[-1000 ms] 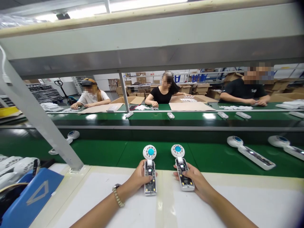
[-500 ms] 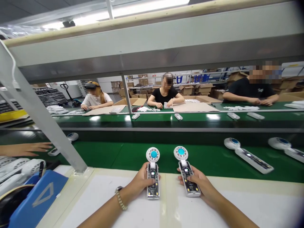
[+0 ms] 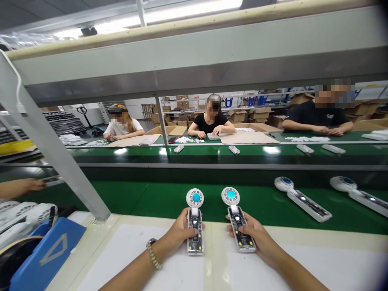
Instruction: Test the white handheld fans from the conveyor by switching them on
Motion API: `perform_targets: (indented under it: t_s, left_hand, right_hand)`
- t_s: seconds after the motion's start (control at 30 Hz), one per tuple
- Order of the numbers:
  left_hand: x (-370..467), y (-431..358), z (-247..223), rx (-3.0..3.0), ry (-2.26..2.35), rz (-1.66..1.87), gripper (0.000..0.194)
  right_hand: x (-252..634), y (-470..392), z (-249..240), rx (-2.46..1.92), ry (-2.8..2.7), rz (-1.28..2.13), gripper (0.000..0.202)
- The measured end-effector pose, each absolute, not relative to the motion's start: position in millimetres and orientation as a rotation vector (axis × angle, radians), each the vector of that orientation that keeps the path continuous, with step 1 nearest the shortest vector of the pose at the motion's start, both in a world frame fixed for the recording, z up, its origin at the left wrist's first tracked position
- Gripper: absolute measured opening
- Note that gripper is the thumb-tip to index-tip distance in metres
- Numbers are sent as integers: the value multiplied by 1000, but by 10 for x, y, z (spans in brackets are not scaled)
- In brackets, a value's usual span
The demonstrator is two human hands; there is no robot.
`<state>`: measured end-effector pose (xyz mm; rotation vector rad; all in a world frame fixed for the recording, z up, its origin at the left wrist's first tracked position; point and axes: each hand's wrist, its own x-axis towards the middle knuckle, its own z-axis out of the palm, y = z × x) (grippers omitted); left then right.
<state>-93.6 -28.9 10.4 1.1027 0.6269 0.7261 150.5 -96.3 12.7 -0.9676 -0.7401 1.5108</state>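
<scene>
My left hand point(image 3: 183, 229) is closed around a handheld fan point(image 3: 195, 231) with a round white head, a blue centre and a clear handle showing its circuit board. A matching handheld fan point(image 3: 241, 229) is gripped in my right hand point(image 3: 257, 234), tilted slightly to the left. Each thumb presses on the middle of its handle, and a small display glows on both boards. The two fans stand side by side, apart, above the near edge of the green conveyor belt point(image 3: 169, 198) and the white worktop point(image 3: 169, 266).
Two more fans point(image 3: 303, 199) lie on the belt at right. On the left are a blue bin point(image 3: 48, 252), white fans point(image 3: 27, 216), a slanted metal post point(image 3: 63, 149) and another person's hand point(image 3: 33, 185). Several people sit behind a far belt point(image 3: 206, 150) carrying white casings.
Fans on the near belt have shifted left, while casings on the far belt have shifted right. At left, the other person's hand has drawn back, holding a fan. My hands stay in place.
</scene>
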Motion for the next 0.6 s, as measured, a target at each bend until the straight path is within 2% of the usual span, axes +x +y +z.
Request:
perform_targets:
  t_s: [0.6]
  left_hand:
    - [-920, -317, 151, 1106, 625, 750, 53]
  right_hand:
    - [1505, -956, 88, -990, -748, 1501, 48]
